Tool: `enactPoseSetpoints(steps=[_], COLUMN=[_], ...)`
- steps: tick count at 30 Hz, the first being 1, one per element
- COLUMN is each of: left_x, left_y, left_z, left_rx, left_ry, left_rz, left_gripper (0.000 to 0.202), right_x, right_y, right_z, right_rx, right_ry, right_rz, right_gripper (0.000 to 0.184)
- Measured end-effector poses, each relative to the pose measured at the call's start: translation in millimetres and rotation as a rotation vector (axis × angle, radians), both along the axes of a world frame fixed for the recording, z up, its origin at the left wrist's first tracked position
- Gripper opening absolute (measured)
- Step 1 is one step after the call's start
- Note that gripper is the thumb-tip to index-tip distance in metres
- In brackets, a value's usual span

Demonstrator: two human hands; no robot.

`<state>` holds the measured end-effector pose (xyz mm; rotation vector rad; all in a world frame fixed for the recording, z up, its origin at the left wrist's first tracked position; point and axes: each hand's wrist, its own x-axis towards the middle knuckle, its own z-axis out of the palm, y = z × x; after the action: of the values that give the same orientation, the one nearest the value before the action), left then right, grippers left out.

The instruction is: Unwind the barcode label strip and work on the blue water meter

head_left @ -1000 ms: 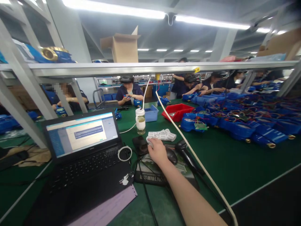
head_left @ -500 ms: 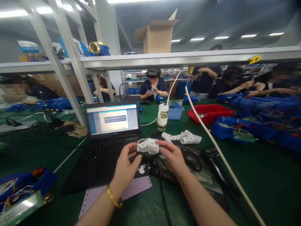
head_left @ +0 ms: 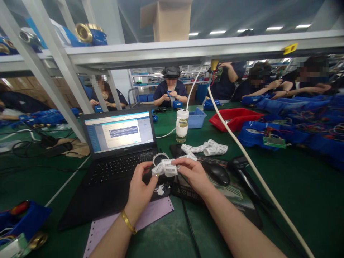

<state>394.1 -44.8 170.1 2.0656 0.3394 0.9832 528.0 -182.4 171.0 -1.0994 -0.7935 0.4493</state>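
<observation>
Both my hands meet over the front edge of an open black laptop (head_left: 118,150). My left hand (head_left: 140,190), with a gold bracelet on the wrist, pinches one end of a small bundle of white printed labels (head_left: 165,167). My right hand (head_left: 194,172) pinches the other end of the same bundle. More rolled white labels (head_left: 206,148) lie on the green table just beyond, next to a small jar with a white lid (head_left: 182,126).
A black mouse (head_left: 219,172) and a handheld scanner (head_left: 238,164) lie right of my hands, with a white hose (head_left: 242,150) slanting across. A blue bin (head_left: 196,119), a red tray (head_left: 235,118) and blue meter housings (head_left: 271,134) stand behind. Several seated people work across the table.
My right hand left the mouse area and picked up labels; my left hand came into view and joined it. The bundle has since dropped slightly lower, toward the laptop keyboard.
</observation>
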Motion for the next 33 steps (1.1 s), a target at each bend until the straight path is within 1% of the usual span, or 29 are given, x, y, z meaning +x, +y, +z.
enactPoseSetpoints(steps=[4, 7, 10, 15, 18, 20, 21, 23, 25, 27, 29, 31, 33], left_x=[-1.3, -2.2, -3.1, -2.2, -0.4, 0.9, 1.6, 2.8, 3.6, 4.0, 4.0, 3.6, 3.3], left_y=[-4.5, -7.8, -10.5, -13.1, -11.9, -9.6, -8.1, -4.9, -2.4, -1.5, -1.9, -2.8, -3.1], left_z=[-2.2, -3.0, -3.6, -1.6, -1.7, -3.6, -4.9, -7.1, -7.7, -5.9, -2.6, 0.9, 3.3], left_rx=[0.145, 0.180, 0.148, 0.041, -0.035, -0.119, -0.173, -0.322, -0.509, -0.679, -0.807, -0.918, -1.019], left_ry=[-0.086, -0.073, -0.026, 0.008, 0.026, -0.002, -0.025, -0.073, -0.124, -0.181, -0.232, -0.270, -0.294], left_rz=[-0.011, -0.034, -0.059, -0.052, -0.100, -0.135, -0.154, -0.208, -0.264, -0.304, -0.315, -0.323, -0.327], left_gripper=[0.010, 0.013, 0.020, 0.020, 0.020, 0.011, 0.007, 0.011, 0.016, 0.021, 0.025, 0.025, 0.026], right_x=[-2.1, -4.0, -4.9, -8.2, -13.3, -16.4, -17.4, -17.8, -15.9, -12.4, -8.0, -4.2, -1.5], right_y=[-0.4, -0.7, -0.7, -0.8, -1.3, -1.9, -2.3, -3.6, -5.5, -7.5, -8.8, -8.8, -7.3], right_z=[-1.2, -2.0, -2.8, -2.0, -0.1, 1.4, 2.3, 4.3, 6.5, 7.7, 6.6, 3.2, -1.5], right_rx=[0.007, 0.003, 0.012, 0.034, 0.018, 0.015, 0.015, -0.007, -0.113, -0.252, -0.344, -0.375, -0.400], right_ry=[-0.026, -0.030, -0.025, 0.021, 0.017, -0.013, -0.046, -0.166, -0.352, -0.599, -0.846, -0.974, -0.959], right_rz=[0.023, 0.040, 0.058, 0.100, 0.144, 0.158, 0.141, 0.044, -0.102, -0.232, -0.313, -0.338, -0.327], right_gripper=[0.018, 0.016, 0.017, 0.023, 0.032, 0.039, 0.041, 0.042, 0.045, 0.052, 0.059, 0.063, 0.063])
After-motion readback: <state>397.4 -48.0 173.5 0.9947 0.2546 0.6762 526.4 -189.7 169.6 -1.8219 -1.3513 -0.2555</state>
